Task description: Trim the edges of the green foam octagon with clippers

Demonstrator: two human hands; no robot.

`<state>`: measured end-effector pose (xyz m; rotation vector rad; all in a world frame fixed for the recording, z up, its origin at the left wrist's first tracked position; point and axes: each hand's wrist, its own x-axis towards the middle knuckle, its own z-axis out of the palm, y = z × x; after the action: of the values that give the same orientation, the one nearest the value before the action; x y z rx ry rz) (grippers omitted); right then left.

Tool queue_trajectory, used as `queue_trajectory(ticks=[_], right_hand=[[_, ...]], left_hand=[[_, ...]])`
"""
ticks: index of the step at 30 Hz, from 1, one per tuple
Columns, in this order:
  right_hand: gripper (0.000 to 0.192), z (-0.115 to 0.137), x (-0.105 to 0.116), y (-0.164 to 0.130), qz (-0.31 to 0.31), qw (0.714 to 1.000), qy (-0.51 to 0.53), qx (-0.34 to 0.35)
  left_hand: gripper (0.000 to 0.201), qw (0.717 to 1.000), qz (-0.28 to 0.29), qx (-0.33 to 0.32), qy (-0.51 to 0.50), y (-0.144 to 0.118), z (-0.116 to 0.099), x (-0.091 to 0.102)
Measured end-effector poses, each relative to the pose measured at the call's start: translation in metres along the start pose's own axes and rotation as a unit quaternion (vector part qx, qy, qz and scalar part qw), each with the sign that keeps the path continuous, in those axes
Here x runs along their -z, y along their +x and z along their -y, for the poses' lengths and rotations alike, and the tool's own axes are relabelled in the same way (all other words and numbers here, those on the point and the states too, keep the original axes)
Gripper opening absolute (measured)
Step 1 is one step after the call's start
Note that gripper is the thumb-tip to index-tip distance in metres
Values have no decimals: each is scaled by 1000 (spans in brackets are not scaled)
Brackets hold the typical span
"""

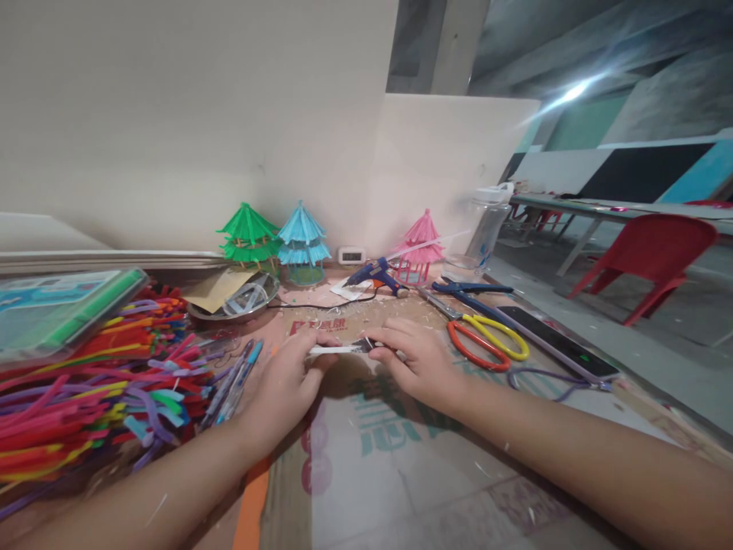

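A slim white strip (335, 350) is showing as a narrow, pale, nearly straight bar, lying almost level and catching light along its length. At its right end a small dark piece (365, 345) is sitting, looking blackish and ragged against the white; its detail is too blurred to tell whether it is joined to the strip or only touching it.

The strip is resting across the gap between the two hands, nearer to the wearer than the glue gun (375, 272) and a little to that tool's left. The left hand (298, 367) is pinching narrowly, thumb below and fingers above, around the strip's left part, so that the middle is staying bare. The right hand (413, 357) is also pinching narrowly, its thumb and forefinger tips closing on the dark piece.

Behind the glue gun and slightly to its right, a pink tiered-roof model (424, 231) is standing; to its left a light blue model (302, 229) is standing, with a green one (246, 228) farther left. Scissors (454, 313) with orange and yellow handles are lying to the glue gun's right and nearer the wearer. Well to its left, also nearer, a heap of coloured stems (114, 397) is spreading.
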<state>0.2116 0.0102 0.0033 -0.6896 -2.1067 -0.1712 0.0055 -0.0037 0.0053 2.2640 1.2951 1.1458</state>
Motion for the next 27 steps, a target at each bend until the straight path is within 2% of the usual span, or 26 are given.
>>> queue_trajectory(ticks=[11, 21, 27], right_hand=[[37, 3, 2, -1, 22, 1000, -4, 18], [36, 2, 2, 0, 15, 999, -23, 35], [38, 1, 2, -1, 5, 1000, 0, -5]], left_hand=[[21, 999, 3, -36, 18, -2, 3, -1], [19, 999, 7, -43, 17, -1, 1, -1], [20, 1000, 4, -20, 8, -1, 1, 0]])
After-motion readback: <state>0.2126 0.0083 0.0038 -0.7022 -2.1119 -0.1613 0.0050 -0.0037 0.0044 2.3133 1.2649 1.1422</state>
